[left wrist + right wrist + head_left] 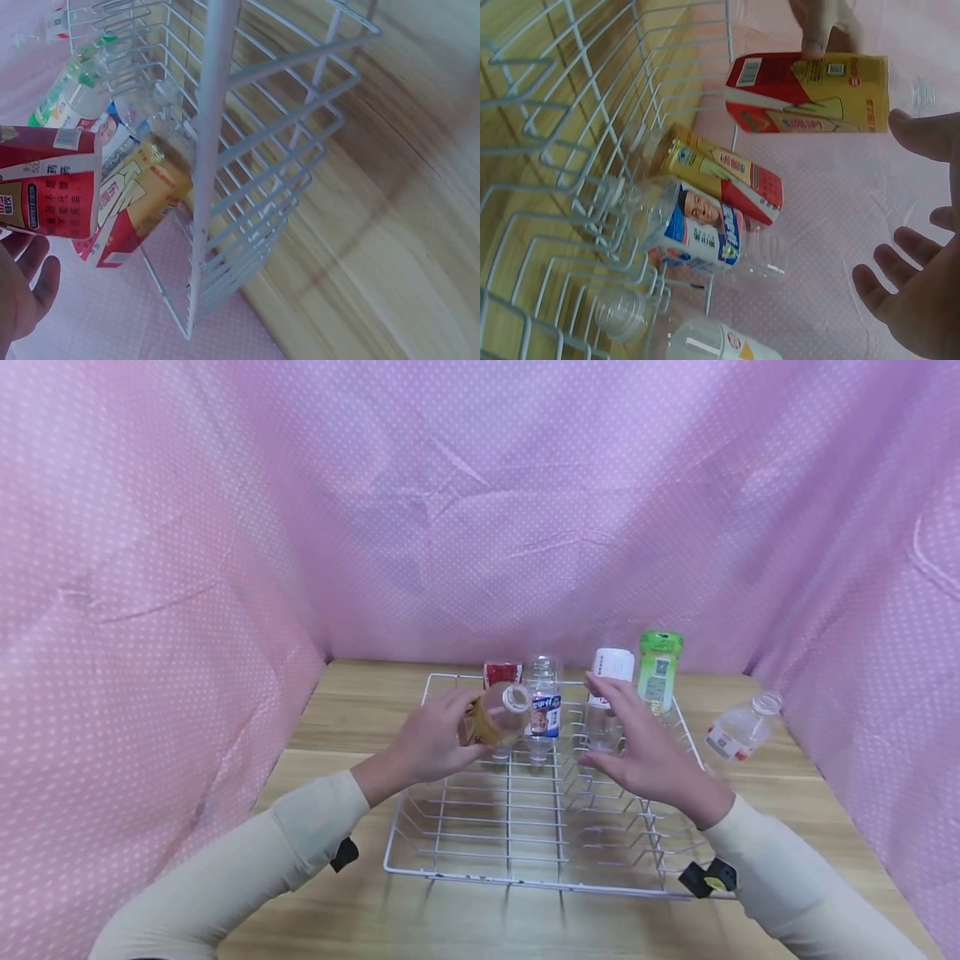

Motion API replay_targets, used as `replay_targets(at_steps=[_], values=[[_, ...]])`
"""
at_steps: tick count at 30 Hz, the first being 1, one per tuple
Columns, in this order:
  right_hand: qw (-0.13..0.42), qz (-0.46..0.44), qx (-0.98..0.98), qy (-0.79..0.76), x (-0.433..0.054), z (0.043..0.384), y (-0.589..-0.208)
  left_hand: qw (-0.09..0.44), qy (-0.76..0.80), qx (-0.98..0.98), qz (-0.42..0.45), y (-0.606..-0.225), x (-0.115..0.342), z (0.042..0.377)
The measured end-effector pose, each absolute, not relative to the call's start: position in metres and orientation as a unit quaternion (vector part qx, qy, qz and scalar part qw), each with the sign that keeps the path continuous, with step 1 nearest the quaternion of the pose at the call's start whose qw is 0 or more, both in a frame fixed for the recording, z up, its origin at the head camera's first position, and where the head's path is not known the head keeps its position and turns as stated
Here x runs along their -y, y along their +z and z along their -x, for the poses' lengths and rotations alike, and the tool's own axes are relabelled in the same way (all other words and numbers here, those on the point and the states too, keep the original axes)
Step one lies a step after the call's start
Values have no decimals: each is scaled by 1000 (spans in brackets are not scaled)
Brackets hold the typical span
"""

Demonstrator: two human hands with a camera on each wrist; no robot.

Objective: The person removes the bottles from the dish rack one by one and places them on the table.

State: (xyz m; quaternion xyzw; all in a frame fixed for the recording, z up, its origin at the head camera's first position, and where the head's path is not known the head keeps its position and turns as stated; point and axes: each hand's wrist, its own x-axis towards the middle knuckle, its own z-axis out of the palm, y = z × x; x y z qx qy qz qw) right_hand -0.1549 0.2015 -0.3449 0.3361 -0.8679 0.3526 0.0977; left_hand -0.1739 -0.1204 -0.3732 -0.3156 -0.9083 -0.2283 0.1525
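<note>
My left hand grips a clear bottle with a red and gold label, lifted above the wire rack with its uncapped mouth up toward the head camera. In the right wrist view, that left hand has its thumb against the label. Fingers spread, my right hand is near the bottle's neck and holds nothing. Another red and gold bottle stands neck down among the wires. Beside it are an inverted bottle with a blue and white label and a white-labelled bottle.
A green-labelled bottle stands at the rack's back right. Right of the white wire rack, a clear bottle is tilted over the wooden table. Pink dotted cloth hangs around the back and sides.
</note>
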Motion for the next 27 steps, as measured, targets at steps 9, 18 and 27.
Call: replay_targets(at_steps=[9,18,27], values=[[74,-343,845,403,-189,158,-343,99,-319,899,281,-376,117,174],[24,-328,831,448,-182,157,-350,6,-406,874,267,-377,110,168],[-48,-304,814,492,-164,154,-356,-21,-414,855,312,-378,98,161]])
